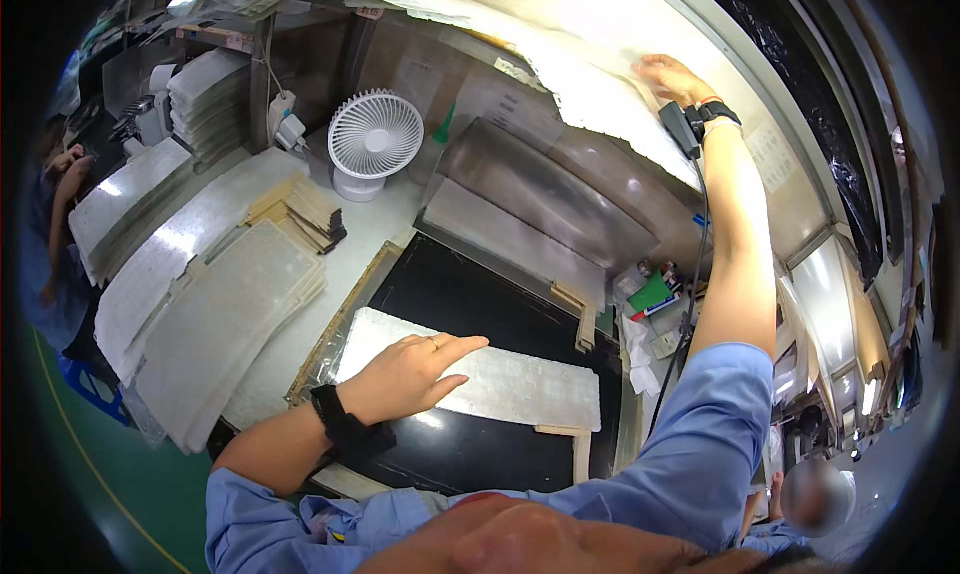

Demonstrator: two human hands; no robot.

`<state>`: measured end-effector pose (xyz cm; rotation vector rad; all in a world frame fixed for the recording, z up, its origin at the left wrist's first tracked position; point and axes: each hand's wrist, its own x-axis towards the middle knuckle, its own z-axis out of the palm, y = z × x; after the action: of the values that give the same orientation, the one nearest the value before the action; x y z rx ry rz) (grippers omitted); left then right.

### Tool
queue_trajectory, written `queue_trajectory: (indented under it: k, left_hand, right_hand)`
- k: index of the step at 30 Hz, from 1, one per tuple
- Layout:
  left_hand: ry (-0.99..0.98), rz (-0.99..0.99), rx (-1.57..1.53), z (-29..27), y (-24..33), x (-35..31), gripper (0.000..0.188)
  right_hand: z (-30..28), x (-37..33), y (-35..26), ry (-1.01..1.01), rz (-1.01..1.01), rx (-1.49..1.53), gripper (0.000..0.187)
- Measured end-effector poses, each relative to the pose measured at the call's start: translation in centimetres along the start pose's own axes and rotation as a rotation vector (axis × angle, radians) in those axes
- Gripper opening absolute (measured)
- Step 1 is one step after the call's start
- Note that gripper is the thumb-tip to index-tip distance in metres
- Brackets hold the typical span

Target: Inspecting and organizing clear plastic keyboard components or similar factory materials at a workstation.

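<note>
My left hand (405,376) lies on a long whitish panel (530,386), its index finger stretched out and thumb apart. The panel rests on a black work surface (430,286) inside a frame. High on the right, my right hand (676,80) reaches up to a stack of thin white sheets (600,94) on the upper shelf. Its fingers are apart and slightly bent beside the sheets; I see no grip on one. Dark straps circle both wrists, and a small black device (682,129) with a cable is by the right one.
L-shaped corner pieces (578,309) sit on the black surface. Stacked pale panels (225,319) and a white fan (376,139) stand left and behind. A metal box (535,199) lies behind the surface, a tray of pens (655,292) right. Other people work at far left and lower right.
</note>
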<state>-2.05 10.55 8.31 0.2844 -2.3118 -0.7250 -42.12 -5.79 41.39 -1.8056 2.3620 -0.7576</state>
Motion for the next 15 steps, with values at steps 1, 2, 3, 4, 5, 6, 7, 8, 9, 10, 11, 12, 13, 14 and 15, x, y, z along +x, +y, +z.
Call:
queue_trajectory:
  k: [1,2,3,4,5,6,7,8,9,10,11,12,13,14,15]
  left_hand:
    - [-0.014,-0.006,-0.001,0.1,-0.2,0.0,0.048]
    - [-0.031,-0.007,-0.002,0.2,-0.4,0.0,0.047]
    - [-0.032,-0.006,-0.002,0.3,-0.6,0.1,0.047]
    - [-0.018,0.021,-0.015,0.4,-0.7,0.1,0.046]
    - [-0.004,0.046,-0.027,0.5,-0.7,0.1,0.045]
    - [-0.003,0.037,-0.024,0.4,-0.8,0.1,0.045]
    - [-0.043,0.008,-0.028,0.2,-0.8,0.0,0.044]
    - [-0.083,-0.025,-0.032,0.1,-0.8,-0.2,0.043]
    - [-0.080,-0.034,-0.028,0.1,-0.8,-0.3,0.043]
    - [-0.079,-0.009,-0.038,0.2,-0.7,0.0,0.043]
    - [-0.079,0.015,-0.048,0.4,-0.6,0.2,0.042]
    - [-0.081,0.021,-0.050,0.4,-0.7,0.4,0.042]
    - [-0.109,-0.004,-0.060,0.4,-0.8,0.3,0.042]
    - [-0.136,-0.028,-0.068,0.5,-0.8,0.3,0.042]
    - [-0.138,-0.020,-0.069,0.5,-0.9,0.3,0.042]
  right_hand:
    - [0.3,0.0,-0.1,-0.002,-0.002,0.002,0.081]
    - [0.4,0.1,0.3,0.006,0.049,-0.031,0.081]
    - [0.5,0.1,0.6,0.013,0.099,-0.063,0.081]
    - [0.3,0.2,0.9,0.013,0.100,-0.061,0.081]
    - [0.2,0.3,1.1,-0.047,0.092,0.003,0.084]
    - [0.6,0.3,0.9,-0.114,0.080,0.069,0.087]
    - [0.9,0.5,0.6,-0.123,0.075,0.074,0.087]
    - [1.2,0.8,0.1,-0.129,0.061,0.109,0.080]
    - [1.5,1.1,-0.3,-0.131,0.046,0.143,0.074]
    - [0.7,1.9,1.0,-0.118,0.050,0.138,0.074]
    - [0.2,2.7,2.3,-0.042,0.011,0.139,0.062]
    - [-0.2,3.6,3.1,0.027,-0.028,0.143,0.052]
    - [-0.8,4.1,3.3,0.030,-0.027,0.143,0.052]
    - [-1.4,4.5,3.5,-0.050,0.045,0.085,0.043]
    - [-2.2,4.6,3.8,-0.127,0.120,0.025,0.036]
